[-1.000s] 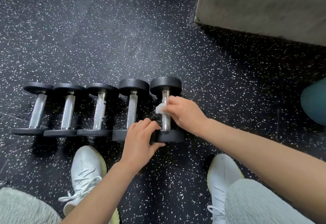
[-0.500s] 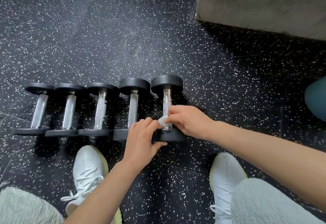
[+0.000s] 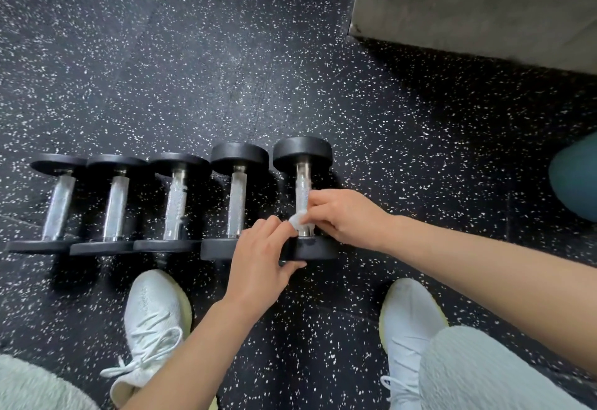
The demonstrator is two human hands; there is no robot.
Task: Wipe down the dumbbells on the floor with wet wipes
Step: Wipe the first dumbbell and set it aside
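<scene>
- The rightmost dumbbell (image 3: 302, 155) lies on the speckled floor (image 3: 226, 70), last in a row. Four other dumbbells (image 3: 176, 202) lie just beside it on its left, all parallel.
- The left hand (image 3: 260, 257) grips the near head of the rightmost dumbbell: fingers curled over the top, thumb against the near face.
- The right hand (image 3: 347, 215) pinches a small white wet wipe (image 3: 297, 219) in curled fingers and presses it on the low part of the metal handle, just beside the left fingertips.
- Two white shoes (image 3: 155, 319) stand near the row.
- A grey block (image 3: 484, 5) and a teal ball (image 3: 578, 177) are on the right — well apart from the dumbbells.
</scene>
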